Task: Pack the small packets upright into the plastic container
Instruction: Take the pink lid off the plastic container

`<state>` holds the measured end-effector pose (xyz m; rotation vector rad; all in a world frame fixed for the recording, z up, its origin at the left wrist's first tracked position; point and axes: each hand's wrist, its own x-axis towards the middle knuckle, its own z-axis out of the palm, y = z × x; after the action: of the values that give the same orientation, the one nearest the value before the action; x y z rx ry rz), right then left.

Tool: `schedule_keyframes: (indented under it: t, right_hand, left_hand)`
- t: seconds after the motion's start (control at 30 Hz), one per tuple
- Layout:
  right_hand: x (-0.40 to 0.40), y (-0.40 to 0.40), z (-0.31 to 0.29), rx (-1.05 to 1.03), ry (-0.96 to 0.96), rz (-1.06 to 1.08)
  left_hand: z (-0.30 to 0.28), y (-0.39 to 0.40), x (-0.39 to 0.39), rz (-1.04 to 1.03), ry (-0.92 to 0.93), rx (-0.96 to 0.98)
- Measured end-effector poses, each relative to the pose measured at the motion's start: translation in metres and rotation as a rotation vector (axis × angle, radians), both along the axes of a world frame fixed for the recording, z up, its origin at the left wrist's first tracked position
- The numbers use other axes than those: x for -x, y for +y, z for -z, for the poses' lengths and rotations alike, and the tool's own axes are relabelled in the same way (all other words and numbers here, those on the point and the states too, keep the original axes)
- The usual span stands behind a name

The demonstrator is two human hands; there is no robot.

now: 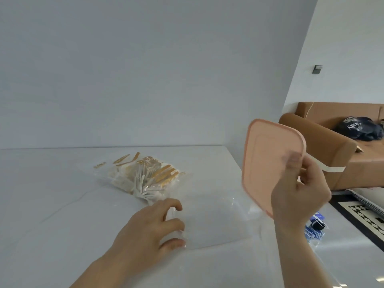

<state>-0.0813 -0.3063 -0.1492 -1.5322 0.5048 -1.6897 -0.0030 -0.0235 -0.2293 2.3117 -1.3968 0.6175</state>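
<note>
Lid off, container braced, packets not yet loaded.
Right hand (299, 196) pinches the pink lid (270, 163) aloft; left hand (151, 227) grips the clear plastic container (214, 217) by its near wall on the table (52, 204). Small packets (143, 175) lie bagged just behind. Risk: the light container could slide or tip during loading if unbraced.

Clear container (214, 221): open, upright, near table's right edge. Pink lid (268, 163): off, tilted on edge above it. Packets (143, 175): white-gold, bagged, heaped behind container, mid-table.
</note>
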Motion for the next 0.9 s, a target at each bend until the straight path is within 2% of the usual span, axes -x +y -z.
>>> schedule_keyframes:
  t: [0.1, 0.2, 0.33, 0.4, 0.5, 0.6, 0.67, 0.77, 0.9]
  right_hand:
    - [-0.003, -0.038, 0.016, -0.344, -0.025, -0.010]
    - [-0.009, -0.062, 0.039, -0.601, 0.070, -0.085]
    - [-0.020, -0.069, 0.063, -0.735, 0.258, -0.188]
    - [-0.026, -0.069, 0.073, -0.692, 0.377, -0.242]
    - [-0.032, -0.063, 0.083, -0.487, 0.711, -0.232]
    - [-0.036, -0.057, 0.086, -0.257, 0.956, -0.204]
    - [-0.038, -0.052, 0.087, -0.180, 1.100, -0.205]
    - [-0.039, -0.051, 0.086, -0.119, 1.199, -0.226]
    - [-0.042, -0.058, 0.090, -0.116, 1.221, -0.303]
  left_hand:
    - [0.000, 0.000, 0.000, 0.014, -0.022, 0.048]
    - [-0.005, 0.001, 0.001, -0.008, -0.028, 0.138]
    - [-0.011, 0.002, 0.003, 0.006, -0.038, 0.286]
    - [-0.015, -0.001, 0.008, 0.007, -0.068, 0.339]
    - [-0.024, -0.015, 0.017, -0.031, -0.146, 0.365]
    - [-0.032, -0.035, 0.021, -0.085, -0.178, 0.317]
    - [-0.034, -0.051, 0.017, -0.117, -0.196, 0.242]
    - [-0.031, -0.078, 0.009, -0.183, -0.192, 0.141]
    - [-0.016, -0.109, 0.000, -0.223, -0.240, 0.004]
